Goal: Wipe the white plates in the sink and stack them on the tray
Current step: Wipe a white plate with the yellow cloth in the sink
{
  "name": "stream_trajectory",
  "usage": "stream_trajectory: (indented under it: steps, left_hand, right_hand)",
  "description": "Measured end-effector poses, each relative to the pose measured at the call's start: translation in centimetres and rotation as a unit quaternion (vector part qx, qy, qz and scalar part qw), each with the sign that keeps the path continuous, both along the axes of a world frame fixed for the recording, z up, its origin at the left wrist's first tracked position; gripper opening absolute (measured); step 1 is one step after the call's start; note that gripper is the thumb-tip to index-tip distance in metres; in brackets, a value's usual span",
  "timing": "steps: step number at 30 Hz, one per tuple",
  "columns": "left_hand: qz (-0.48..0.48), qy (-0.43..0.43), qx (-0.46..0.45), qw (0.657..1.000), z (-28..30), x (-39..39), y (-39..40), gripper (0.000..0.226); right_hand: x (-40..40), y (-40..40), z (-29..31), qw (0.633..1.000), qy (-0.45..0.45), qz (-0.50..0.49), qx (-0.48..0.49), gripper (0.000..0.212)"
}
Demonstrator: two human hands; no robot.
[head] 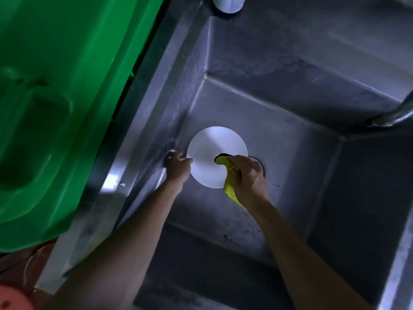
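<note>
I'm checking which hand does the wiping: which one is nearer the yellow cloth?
Right. The right hand grips the yellow cloth against the white plate; the left hand holds the plate's opposite edge, apart from the cloth.

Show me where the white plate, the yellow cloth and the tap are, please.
white plate (210, 151): head view, on the bare upper middle of its face.
yellow cloth (230, 189): head view, on the tail hanging below the right hand.
tap (393, 115): head view, on the metal spout at the right edge.
</note>
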State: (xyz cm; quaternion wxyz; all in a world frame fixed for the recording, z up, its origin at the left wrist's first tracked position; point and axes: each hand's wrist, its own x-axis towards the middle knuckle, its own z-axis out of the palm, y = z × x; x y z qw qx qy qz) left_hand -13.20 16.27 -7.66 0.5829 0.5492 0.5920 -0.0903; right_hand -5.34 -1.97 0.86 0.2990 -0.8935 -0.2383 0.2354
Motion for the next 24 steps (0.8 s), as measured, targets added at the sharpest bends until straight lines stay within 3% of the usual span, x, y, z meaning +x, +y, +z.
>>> stream_trajectory:
  steps: [3, 10, 15, 20, 24]
  left_hand:
    - [0.038, 0.003, -0.031, 0.999, 0.0, 0.1, -0.4, 0.01]
    - [0.075, 0.014, -0.039, 0.996, 1.3, 0.1, -2.5, 0.017]
    - [0.041, -0.028, -0.102, 0.993, 3.3, -0.1, -3.9, 0.031]
    - [0.046, -0.074, -0.168, 0.982, 6.0, -0.9, -6.1, 0.063]
    - [0.05, -0.086, -0.16, 0.982, 9.0, -1.9, -8.4, 0.06]
  right_hand:
    - [-0.1, -0.1, 0.3, 1.0, -0.001, -0.004, -0.008, 0.048]
    - [-0.1, -1.3, 3.0, 0.999, -0.018, -0.028, 0.023, 0.052]
    - [-0.8, -2.8, 4.6, 1.0, 0.012, -0.025, 0.005, 0.053]
    - [-1.6, -5.3, 6.5, 0.999, 0.029, -0.026, 0.017, 0.048]
    - [-2.3, -7.5, 8.6, 0.999, 0.031, -0.007, 0.042, 0.048]
